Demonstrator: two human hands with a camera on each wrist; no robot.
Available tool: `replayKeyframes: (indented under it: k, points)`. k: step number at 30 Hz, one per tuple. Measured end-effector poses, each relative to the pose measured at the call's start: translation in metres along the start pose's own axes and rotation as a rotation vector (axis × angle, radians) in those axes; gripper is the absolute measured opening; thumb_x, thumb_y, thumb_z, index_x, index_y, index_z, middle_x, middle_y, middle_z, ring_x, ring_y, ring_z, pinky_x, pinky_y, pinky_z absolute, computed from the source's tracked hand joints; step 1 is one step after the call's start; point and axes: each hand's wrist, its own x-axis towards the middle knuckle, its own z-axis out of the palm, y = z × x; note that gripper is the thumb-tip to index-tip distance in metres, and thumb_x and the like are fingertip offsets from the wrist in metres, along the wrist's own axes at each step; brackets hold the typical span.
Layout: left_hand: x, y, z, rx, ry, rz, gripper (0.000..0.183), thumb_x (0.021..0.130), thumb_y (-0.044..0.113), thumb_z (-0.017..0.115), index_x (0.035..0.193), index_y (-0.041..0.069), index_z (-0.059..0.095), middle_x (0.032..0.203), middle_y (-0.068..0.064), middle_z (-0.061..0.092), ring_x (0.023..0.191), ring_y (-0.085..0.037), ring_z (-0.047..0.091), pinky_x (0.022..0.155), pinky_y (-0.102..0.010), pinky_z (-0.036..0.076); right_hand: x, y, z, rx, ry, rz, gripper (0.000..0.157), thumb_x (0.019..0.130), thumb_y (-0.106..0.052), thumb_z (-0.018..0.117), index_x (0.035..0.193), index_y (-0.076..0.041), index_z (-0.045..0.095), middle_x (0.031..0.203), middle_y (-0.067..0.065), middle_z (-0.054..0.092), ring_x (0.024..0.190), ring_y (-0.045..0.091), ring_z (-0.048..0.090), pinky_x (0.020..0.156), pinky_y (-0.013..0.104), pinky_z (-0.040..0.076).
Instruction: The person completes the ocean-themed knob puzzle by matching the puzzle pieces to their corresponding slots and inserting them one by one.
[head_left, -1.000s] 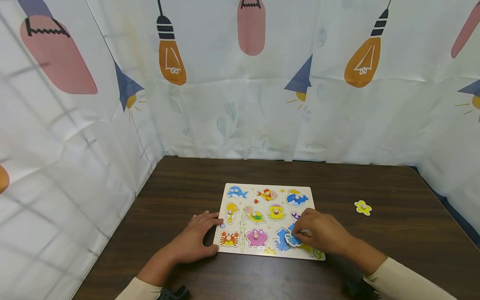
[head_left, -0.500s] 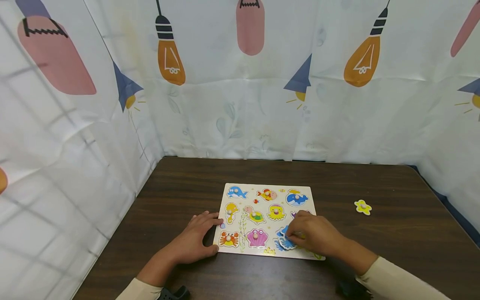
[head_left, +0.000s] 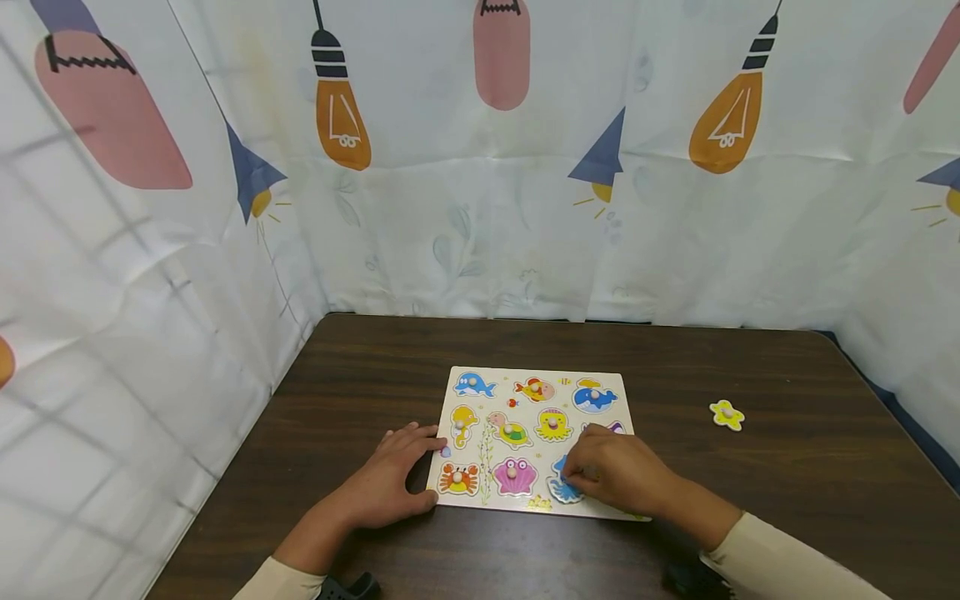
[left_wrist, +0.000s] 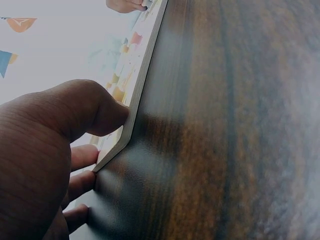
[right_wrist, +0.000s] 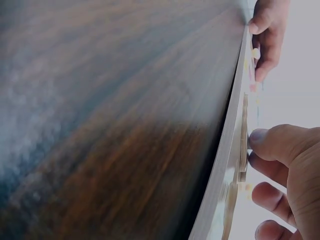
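Note:
A pale wooden peg puzzle board [head_left: 480, 450] with sea animal pieces lies on the table. My left hand [head_left: 393, 472] rests at its left side, fingers on the edge. In the left wrist view, the thumb [left_wrist: 107, 116] presses on the board's rim near a corner. My right hand [head_left: 626, 471] pinches a blue puzzle piece [head_left: 564, 490] by its knob between thumb and forefinger, over the lower right of the board. The right wrist view shows that piece edge-on [right_wrist: 244, 135], close over the board's surface. The hand hides part of the piece and the board's right side.
A yellow flower-shaped puzzle piece [head_left: 727, 415] lies on the dark wooden table [head_left: 810, 467], right of the board. Pieces including a crab [head_left: 458, 478] and a pink shell [head_left: 514, 476] sit in the board. A printed white curtain [head_left: 480, 233] hangs behind the table.
My right hand has moved left with the blue puzzle piece, which now covers the blue printed shape at the lower right of the board. My left hand stays in place.

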Motion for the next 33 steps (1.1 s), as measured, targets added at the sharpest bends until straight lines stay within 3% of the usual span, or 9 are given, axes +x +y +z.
replayKeyframes:
  k: [15,17,21,24,28,33]
  points:
    - [0.001,0.0,0.0,-0.001,0.002,-0.012,0.068,0.085,0.031,0.079,0.146,0.015,0.055,0.157,-0.008,0.043,0.15,-0.04,0.026,0.118,-0.068,0.013,0.0,0.0,0.004,-0.025,0.012,-0.002,0.005,0.089,-0.024,0.082,0.087,-0.026,0.078,0.088,-0.025,0.066,0.086,-0.001,0.053,0.064,0.017,0.049]
    - [0.001,0.0,0.0,0.002,0.0,-0.016,0.067,0.085,0.031,0.079,0.146,0.015,0.055,0.157,-0.007,0.043,0.15,-0.04,0.026,0.119,-0.067,0.013,-0.001,0.0,0.004,-0.034,0.011,0.001,0.004,0.089,-0.024,0.082,0.088,-0.026,0.078,0.088,-0.024,0.067,0.087,0.0,0.054,0.064,0.019,0.051]
    - [0.0,0.0,0.0,0.007,0.002,-0.015,0.067,0.084,0.03,0.079,0.145,0.015,0.056,0.156,-0.008,0.043,0.15,-0.04,0.027,0.118,-0.068,0.014,-0.003,0.001,0.002,-0.068,0.004,0.015,0.005,0.087,-0.023,0.083,0.089,-0.025,0.079,0.089,-0.024,0.069,0.096,0.008,0.061,0.08,0.033,0.058]
    - [0.001,0.0,0.0,0.008,0.004,-0.014,0.067,0.084,0.03,0.079,0.145,0.015,0.056,0.156,-0.008,0.044,0.15,-0.041,0.027,0.118,-0.068,0.014,-0.007,0.003,0.0,-0.076,0.002,0.031,0.007,0.086,-0.021,0.084,0.089,-0.026,0.079,0.088,-0.025,0.068,0.097,0.01,0.062,0.08,0.035,0.058]
    - [0.001,0.0,-0.001,0.005,-0.002,-0.02,0.067,0.084,0.031,0.079,0.146,0.016,0.055,0.156,-0.008,0.043,0.15,-0.04,0.026,0.119,-0.067,0.014,-0.012,0.008,-0.005,-0.065,0.016,0.04,0.01,0.084,-0.02,0.085,0.088,-0.026,0.078,0.087,-0.024,0.065,0.088,0.005,0.057,0.066,0.024,0.053]
    - [0.001,0.0,-0.001,0.004,-0.004,-0.022,0.068,0.084,0.032,0.079,0.146,0.016,0.055,0.156,-0.009,0.043,0.15,-0.04,0.027,0.118,-0.068,0.014,-0.02,0.014,-0.013,-0.072,0.024,0.089,0.011,0.083,-0.02,0.086,0.09,-0.025,0.08,0.09,-0.021,0.065,0.09,0.004,0.057,0.067,0.023,0.054]
